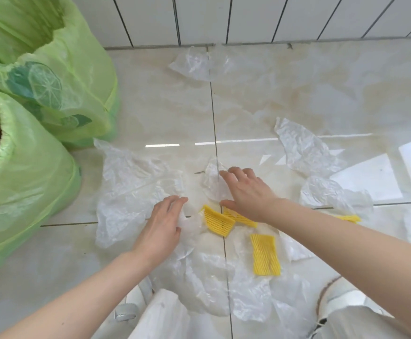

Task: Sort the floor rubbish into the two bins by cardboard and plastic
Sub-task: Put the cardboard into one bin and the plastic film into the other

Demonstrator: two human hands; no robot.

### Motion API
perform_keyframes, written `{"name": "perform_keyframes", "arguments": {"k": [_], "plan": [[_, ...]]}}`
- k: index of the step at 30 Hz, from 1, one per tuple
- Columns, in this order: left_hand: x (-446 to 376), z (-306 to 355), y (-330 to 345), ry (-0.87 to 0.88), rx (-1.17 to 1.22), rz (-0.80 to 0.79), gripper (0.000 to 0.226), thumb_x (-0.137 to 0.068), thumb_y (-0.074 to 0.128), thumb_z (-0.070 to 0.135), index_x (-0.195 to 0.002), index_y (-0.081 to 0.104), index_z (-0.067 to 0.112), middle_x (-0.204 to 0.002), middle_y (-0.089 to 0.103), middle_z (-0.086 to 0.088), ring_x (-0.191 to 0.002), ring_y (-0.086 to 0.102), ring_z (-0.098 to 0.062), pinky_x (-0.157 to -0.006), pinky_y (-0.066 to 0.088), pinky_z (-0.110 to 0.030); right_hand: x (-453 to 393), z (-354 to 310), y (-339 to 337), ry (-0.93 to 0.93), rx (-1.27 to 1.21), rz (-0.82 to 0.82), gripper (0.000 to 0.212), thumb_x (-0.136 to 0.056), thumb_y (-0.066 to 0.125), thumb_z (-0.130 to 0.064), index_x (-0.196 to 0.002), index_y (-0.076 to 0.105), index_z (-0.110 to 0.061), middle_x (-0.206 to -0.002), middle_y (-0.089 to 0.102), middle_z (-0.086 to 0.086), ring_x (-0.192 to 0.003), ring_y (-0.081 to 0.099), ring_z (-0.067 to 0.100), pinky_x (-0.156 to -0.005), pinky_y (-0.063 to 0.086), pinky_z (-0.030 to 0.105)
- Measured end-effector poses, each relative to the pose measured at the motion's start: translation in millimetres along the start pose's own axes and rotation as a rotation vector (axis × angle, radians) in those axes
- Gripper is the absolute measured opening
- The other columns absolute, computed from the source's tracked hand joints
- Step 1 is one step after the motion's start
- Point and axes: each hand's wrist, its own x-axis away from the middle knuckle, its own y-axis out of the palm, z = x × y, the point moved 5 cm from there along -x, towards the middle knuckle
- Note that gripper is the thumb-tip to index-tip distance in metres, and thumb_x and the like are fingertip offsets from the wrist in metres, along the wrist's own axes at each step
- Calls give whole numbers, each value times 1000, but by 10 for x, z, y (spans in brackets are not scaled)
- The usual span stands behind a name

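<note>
Near bin (pixel 28 182): cardboard inside. Far bin (pixel 60 69): contents unseen. Floor (pixel 150 106): several clear plastic sheets (pixel 126 192) and 4 yellow foam nets (pixel 218 221) remain; no cardboard visible. Left hand (pixel 163 226) and right hand (pixel 246 189): fingers spread, resting on film, nothing gripped. Cardboard apparently done; plastic outstanding.

The scene is bright and evenly lit by soft daylight, and the glossy floor tiles (pixel 297 81) mirror it: a thin white streak of glare runs across the middle, and broad pale window-shaped reflections sit at the right edge. Shadows are faint and soft-edged, no more than a slight darkening under the left hand (pixel 161 225), the right hand (pixel 245 192) and the crumpled clear plastic sheets (pixel 131 192). The wide-angle lens bends the wall tiles (pixel 199 18) so their dark joints fan outward, and the green bin liners (pixel 28 179) at the left edge look stretched and slightly soft, as does the whole picture, with mild compression blur.
</note>
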Motion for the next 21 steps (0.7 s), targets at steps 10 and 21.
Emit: {"name": "perform_keyframes", "arguments": {"k": [10, 21], "plan": [[-36, 30, -577, -41, 502, 279, 60, -74, 38, -24, -99, 61, 25, -100, 61, 7, -93, 59, -13, -81, 44, -7, -362, -106, -13, 101, 175, 70, 38, -87, 47, -10, -123, 35, -12, -120, 40, 11, -106, 41, 33, -73, 32, 34], [-45, -552, -1235, -330, 761, 617, 22, -90, 49, 12, -76, 58, 26, -78, 56, 1, -73, 52, -12, -66, 41, -29, -243, 124, -409, 149, -375, 314, 15, -92, 44, -22, -90, 49, -8, -96, 55, 11, -92, 51, 30, -77, 44, 40]]}}
